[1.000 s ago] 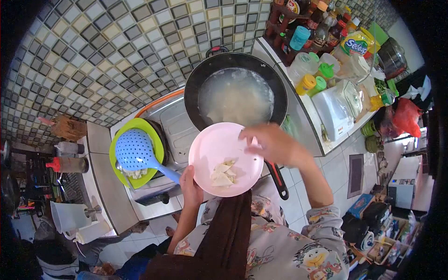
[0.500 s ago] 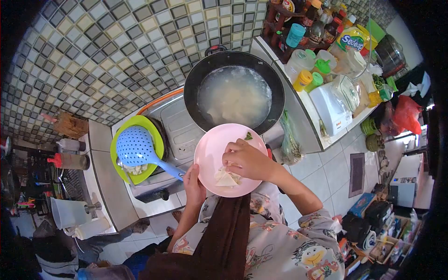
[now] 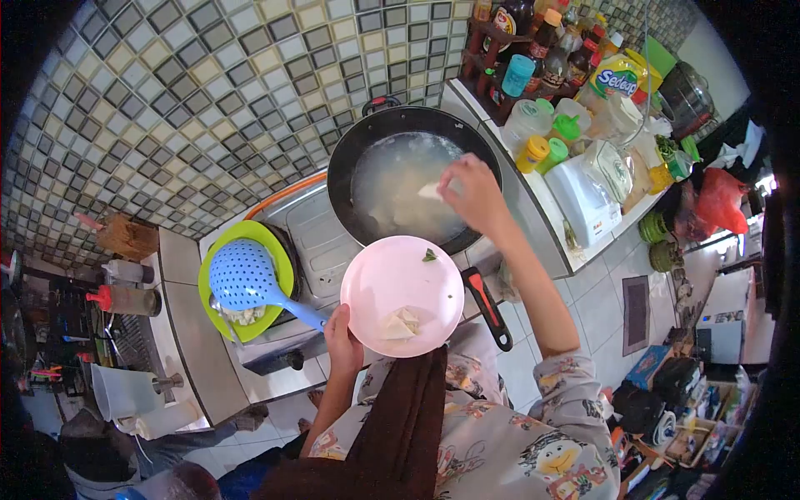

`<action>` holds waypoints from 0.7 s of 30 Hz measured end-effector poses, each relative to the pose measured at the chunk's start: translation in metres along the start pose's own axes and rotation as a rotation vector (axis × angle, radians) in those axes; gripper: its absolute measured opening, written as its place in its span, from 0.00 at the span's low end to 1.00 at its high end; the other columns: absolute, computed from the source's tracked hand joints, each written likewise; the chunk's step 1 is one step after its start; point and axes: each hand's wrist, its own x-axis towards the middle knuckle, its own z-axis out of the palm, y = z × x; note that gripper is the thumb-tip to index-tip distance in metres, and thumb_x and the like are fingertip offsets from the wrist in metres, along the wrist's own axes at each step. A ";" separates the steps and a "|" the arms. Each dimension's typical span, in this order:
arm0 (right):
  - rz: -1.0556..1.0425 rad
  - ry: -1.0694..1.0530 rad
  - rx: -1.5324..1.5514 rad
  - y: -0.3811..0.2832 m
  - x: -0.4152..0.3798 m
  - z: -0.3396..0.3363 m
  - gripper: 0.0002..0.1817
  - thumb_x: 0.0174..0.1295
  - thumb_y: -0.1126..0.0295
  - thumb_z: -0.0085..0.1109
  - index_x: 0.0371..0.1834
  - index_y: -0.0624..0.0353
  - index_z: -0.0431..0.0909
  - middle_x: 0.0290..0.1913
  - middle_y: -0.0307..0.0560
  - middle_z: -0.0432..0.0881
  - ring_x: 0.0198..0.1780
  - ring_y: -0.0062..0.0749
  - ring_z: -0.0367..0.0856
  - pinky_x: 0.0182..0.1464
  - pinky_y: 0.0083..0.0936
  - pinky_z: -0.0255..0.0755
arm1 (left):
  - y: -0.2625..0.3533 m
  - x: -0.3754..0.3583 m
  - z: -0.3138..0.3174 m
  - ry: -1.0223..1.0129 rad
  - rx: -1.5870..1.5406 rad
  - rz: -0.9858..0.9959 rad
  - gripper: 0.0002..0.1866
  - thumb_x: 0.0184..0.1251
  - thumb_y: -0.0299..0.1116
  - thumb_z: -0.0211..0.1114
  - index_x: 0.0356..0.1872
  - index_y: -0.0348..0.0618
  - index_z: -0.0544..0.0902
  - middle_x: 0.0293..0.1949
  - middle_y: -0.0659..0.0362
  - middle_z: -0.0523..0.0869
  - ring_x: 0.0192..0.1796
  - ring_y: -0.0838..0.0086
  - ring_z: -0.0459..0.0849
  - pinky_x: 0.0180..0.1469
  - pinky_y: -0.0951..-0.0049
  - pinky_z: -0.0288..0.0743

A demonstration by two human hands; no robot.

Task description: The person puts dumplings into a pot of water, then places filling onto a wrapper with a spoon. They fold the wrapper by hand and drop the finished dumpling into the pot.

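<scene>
A pink plate (image 3: 402,279) is gripped at its left rim by my left hand (image 3: 342,340). On it lie a pale folded dumpling (image 3: 401,323) and a bit of green leaf (image 3: 429,255). Over the right side of a black wok (image 3: 343,211), my right hand (image 3: 472,193) pinches another whitish dumpling (image 3: 430,192). Cloudy, steaming liquid (image 3: 408,162) fills the wok, with pale shapes blurred beneath its surface. The wok's black and red handle (image 3: 487,308) points toward me, right of the plate.
Left of the wok, a blue slotted ladle (image 3: 242,271) rests across a green plate (image 3: 218,318) holding pale food. Bottles, jars and a white box (image 3: 582,200) crowd the right counter. A tiled wall (image 3: 250,100) rises behind the stove (image 3: 312,229).
My right hand has left the pink plate with a dumpling and moved up and right over the wok. The plate has shifted slightly down, and the wok's handle now shows.
</scene>
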 end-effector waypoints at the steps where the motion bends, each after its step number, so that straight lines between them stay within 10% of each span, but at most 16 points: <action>1: -0.001 0.006 -0.002 0.016 0.011 0.009 0.03 0.45 0.72 0.58 0.23 0.56 0.76 0.35 0.53 0.72 0.40 0.48 0.71 0.45 0.36 0.67 | 0.003 -0.001 0.003 0.003 -0.017 -0.001 0.10 0.66 0.32 0.50 0.37 0.35 0.75 0.34 0.60 0.79 0.36 0.80 0.78 0.39 0.80 0.72; 9: 0.325 -0.173 -0.398 0.090 0.065 0.069 0.09 0.41 0.70 0.62 0.29 0.54 0.80 0.43 0.53 0.72 0.43 0.50 0.73 0.46 0.36 0.72 | 0.002 0.005 -0.010 0.030 -0.085 0.035 0.10 0.65 0.32 0.52 0.37 0.33 0.75 0.35 0.59 0.80 0.38 0.78 0.79 0.42 0.78 0.73; 21: 0.111 -0.023 -0.145 0.062 0.065 0.028 0.15 0.46 0.66 0.60 0.39 0.55 0.77 0.39 0.54 0.72 0.42 0.46 0.74 0.44 0.35 0.70 | 0.011 0.007 -0.002 0.011 -0.070 0.018 0.13 0.66 0.34 0.52 0.40 0.33 0.76 0.37 0.58 0.80 0.40 0.77 0.79 0.44 0.77 0.72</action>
